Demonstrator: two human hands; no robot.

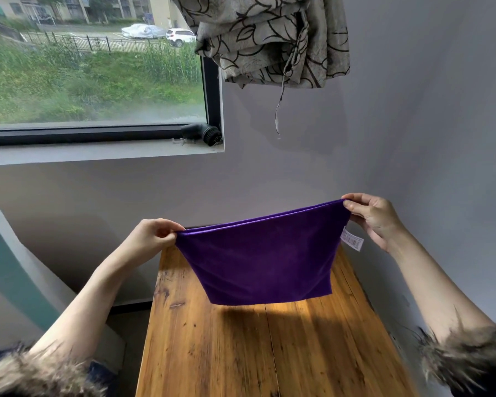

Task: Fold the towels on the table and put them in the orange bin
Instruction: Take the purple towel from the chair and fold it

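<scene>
Purple towel point(261, 262), centre frame, hangs doubled above the wooden table point(241, 353); left hand point(152, 239) and right hand point(372, 216) pinch its top corners; we judge it light, limp, best held by corners.

A small white label point(352, 239) hangs from the purple towel point(258, 262) (at its right edge), carrying rows of reddish print too small to read.
</scene>
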